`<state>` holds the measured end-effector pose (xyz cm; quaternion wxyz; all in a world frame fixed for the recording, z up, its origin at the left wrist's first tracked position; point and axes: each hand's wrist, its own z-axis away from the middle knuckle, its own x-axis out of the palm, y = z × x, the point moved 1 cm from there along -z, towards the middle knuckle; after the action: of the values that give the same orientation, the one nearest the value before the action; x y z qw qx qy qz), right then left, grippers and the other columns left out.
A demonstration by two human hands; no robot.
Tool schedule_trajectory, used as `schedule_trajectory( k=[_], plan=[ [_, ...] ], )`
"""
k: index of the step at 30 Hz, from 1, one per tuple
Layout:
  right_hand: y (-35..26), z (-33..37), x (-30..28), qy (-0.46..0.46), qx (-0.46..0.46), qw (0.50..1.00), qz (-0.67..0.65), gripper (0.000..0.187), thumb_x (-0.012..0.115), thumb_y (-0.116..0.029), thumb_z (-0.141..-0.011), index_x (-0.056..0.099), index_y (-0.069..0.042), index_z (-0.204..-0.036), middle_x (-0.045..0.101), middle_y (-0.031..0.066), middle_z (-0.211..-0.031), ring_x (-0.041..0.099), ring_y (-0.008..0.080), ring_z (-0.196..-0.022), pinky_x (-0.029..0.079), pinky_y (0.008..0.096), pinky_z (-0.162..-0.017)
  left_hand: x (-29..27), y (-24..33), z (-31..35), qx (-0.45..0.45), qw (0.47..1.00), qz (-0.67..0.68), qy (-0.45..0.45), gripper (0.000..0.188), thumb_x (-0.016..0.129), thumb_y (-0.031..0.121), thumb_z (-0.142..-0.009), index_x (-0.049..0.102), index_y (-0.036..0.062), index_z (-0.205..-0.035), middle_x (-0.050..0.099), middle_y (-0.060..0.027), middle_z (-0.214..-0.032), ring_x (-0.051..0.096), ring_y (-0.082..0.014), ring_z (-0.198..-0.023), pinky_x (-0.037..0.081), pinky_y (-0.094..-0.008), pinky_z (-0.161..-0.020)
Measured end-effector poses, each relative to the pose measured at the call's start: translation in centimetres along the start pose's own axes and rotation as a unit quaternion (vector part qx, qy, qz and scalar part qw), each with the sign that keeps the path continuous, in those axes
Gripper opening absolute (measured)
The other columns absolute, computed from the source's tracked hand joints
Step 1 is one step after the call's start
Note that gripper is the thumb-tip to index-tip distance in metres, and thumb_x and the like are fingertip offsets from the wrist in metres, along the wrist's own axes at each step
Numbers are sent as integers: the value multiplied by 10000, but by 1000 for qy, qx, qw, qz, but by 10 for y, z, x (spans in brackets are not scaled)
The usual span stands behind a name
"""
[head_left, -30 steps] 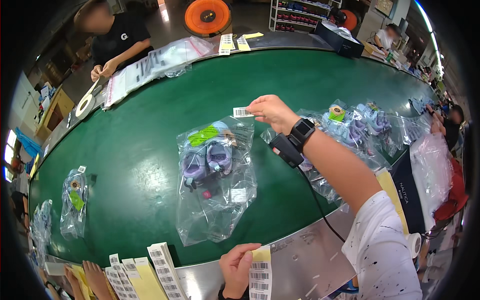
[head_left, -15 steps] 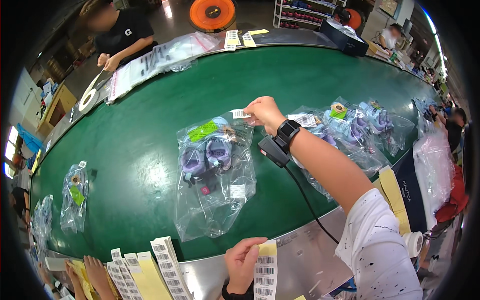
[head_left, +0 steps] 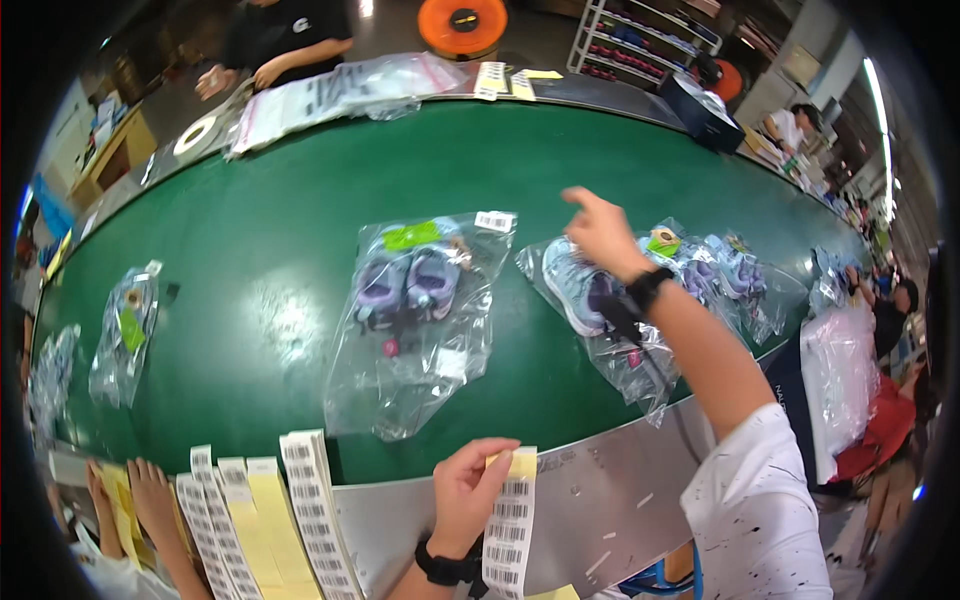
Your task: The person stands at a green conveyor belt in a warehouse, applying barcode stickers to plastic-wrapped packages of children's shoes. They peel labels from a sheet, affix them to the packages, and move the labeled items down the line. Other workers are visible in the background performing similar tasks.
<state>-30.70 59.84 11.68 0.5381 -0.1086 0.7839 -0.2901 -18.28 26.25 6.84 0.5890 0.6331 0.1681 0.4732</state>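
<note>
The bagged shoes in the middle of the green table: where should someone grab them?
Pinch the clear bag by its slack near end, probably best approached from the near side: the shoes bulk out its far half, leaving loose film nearer.

Right arm [head_left: 707, 350] enters at lower right and reaches diagonally up and leftward, well extended; forearm bare. Right wrist roughly in line with the forearm. Right hand [head_left: 605, 232] raised ahead of the body, back of the hand mostly upward; one finger points out to the upper left, the other digits bent beneath and partly hidden. No grip seen on this side.

Left forearm [head_left: 415, 582] shows only briefly at the lower edge, angled up and rightward. Left hand [head_left: 465, 495] low and near the body, fingers bent to the right, thumb against them in a pinch. Hands well apart.
</note>
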Motion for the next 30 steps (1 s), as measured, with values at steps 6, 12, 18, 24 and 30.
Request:
schedule_trajectory(
  k=[6, 12, 18, 24, 30],
  plan=[
    [51, 113, -41, -49, 227, 953, -197, 594, 628, -200, -876, 380, -42, -1392, 479, 132, -1320, 493, 177, -1153, 377, 313, -991, -3, -3, 0, 1, 999, 43, 18, 187, 540, 32, -911, 612, -26, -1073, 649, -35, -857, 576, -40, -710, 457, -191, -611],
    [34, 117, 37, 141, 168, 946, -237, 585, 635, -240, -860, 407, 17, -1334, 480, 167, -1325, 470, 237, -1203, 376, 345, -998, 5, -3, -3, 31, 998, 46, 26, 204, 550, 61, -916, 615, -18, -1093, 629, 1, -795, 545, -22, -670, 428, -174, -587],
    [-83, 134, 43, 11, -23, 971, -238, 358, 657, -183, -838, 580, -16, -1146, 601, 112, -1088, 577, 166, -972, 467, 296, -837, -6, 2, -3, 54, 995, 46, 72, 197, 542, 64, -917, 615, -13, -1083, 642, -17, -810, 562, -36, -659, 437, -183, -581],
    [-127, 225, 18, -244, 4, 936, -255, 176, 680, -157, -816, 646, 13, -846, 637, 65, -761, 571, 114, -679, 462, 273, -620, 4, 13, 0, 68, 981, 153, 98, 211, 505, 54, -931, 569, 5, -1126, 639, -23, -809, 564, -44, -654, 438, -192, -577],
    [-115, 246, 8, -227, 207, 884, -353, 200, 656, -167, -854, 637, 17, -775, 566, -27, -600, 457, 26, -502, 359, 200, -460, 6, -3, 6, 80, 993, -87, -9, 213, 557, 18, -897, 609, -4, -1103, 595, 24, -756, 508, -26, -650, 401, -178, -588]
  ],
)
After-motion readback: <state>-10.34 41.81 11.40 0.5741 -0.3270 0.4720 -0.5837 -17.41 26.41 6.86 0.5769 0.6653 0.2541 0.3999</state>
